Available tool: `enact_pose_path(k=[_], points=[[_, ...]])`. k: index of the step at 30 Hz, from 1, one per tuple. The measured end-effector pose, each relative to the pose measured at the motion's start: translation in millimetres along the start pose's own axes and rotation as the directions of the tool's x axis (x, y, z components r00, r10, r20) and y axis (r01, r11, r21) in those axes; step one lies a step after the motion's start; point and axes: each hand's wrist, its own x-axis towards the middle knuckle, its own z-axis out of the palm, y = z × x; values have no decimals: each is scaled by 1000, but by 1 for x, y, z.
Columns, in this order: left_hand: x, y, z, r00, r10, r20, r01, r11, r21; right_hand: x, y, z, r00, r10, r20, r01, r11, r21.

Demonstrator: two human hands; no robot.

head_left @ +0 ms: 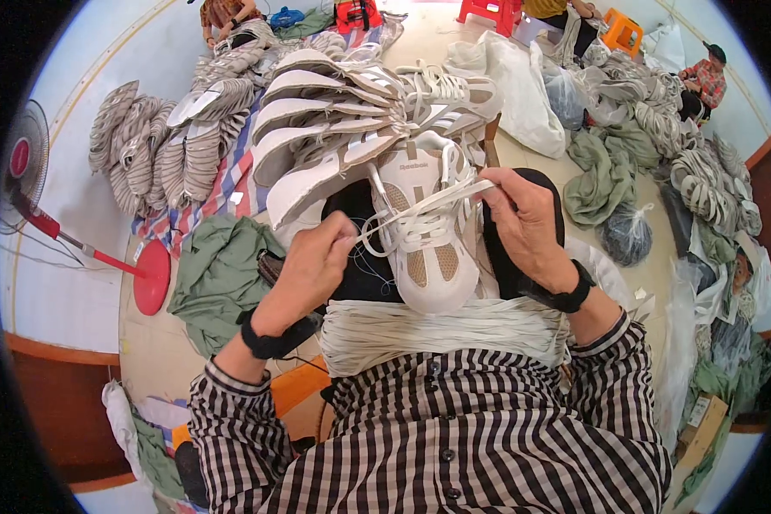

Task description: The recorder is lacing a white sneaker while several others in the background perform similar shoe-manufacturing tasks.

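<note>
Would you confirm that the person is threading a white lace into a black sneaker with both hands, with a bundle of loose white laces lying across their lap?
Not quite: the sneaker is white with beige mesh panels, not black. The head view shows it between the left hand and right hand, each pinching the white lace, with the bundle of loose white laces across the lap.

One shoe [427, 231] is held between two hands, left [310, 267] and right [522, 224], each with one black wristband. One bundle of laces [441, 332] lies below. One fan [24, 163] stands at left. Two orange stools [621, 30] and one red stool [493, 10] stand farther off.
</note>
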Motion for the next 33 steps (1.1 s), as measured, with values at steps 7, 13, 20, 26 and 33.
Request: enact_pose_path(k=[7,13,20,26,33], points=[[-47,-12,-47,970,-188,153,194,981,-27,4,4,16,976,-219,-1,215,960,-177],[-54,-56,-102,987,-160,29,141,931,336,-7,22,23,949,-198,243,284,871,-401],[-70,-117,-124,991,-98,-93,134,787,602,-1,22,32,956,-206,210,254,939,-233],[-57,-88,-60,992,123,3,-108,854,508,13,0,14,986,-98,137,124,972,-199],[-16,14,13,983,175,-57,-167,979,119,21,3,30,942,-225,249,287,924,-252]])
